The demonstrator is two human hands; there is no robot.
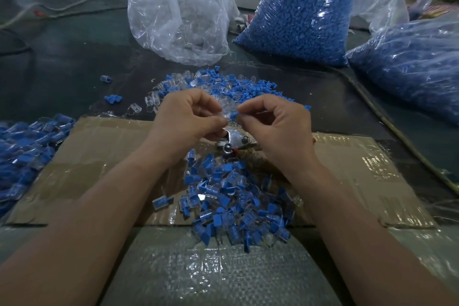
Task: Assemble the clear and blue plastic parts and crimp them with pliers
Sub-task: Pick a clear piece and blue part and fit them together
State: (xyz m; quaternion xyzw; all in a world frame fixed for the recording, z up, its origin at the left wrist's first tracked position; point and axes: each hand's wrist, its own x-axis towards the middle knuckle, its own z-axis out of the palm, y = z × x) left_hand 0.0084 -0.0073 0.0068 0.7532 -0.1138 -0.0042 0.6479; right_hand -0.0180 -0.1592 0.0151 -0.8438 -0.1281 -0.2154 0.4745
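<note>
My left hand [188, 117] pinches a clear part [223, 107], and my right hand [275, 123] pinches a blue part [233, 115] against it. I reckon I'm mating them. Next, seat it squarely, then reach for the pliers [234, 140] lying just beneath.

Tabletop [62, 69]: dark, matte surface.
Cardboard [99, 169]: flattened brown sheet on the tabletop, glossy with clear tape.
Woven sheet [211, 268]: shiny grey, meeting the cardboard's near edge.
Cord [74, 5]: white, looping far left.
Rope [397, 129]: frayed, curving along the right.
</note>
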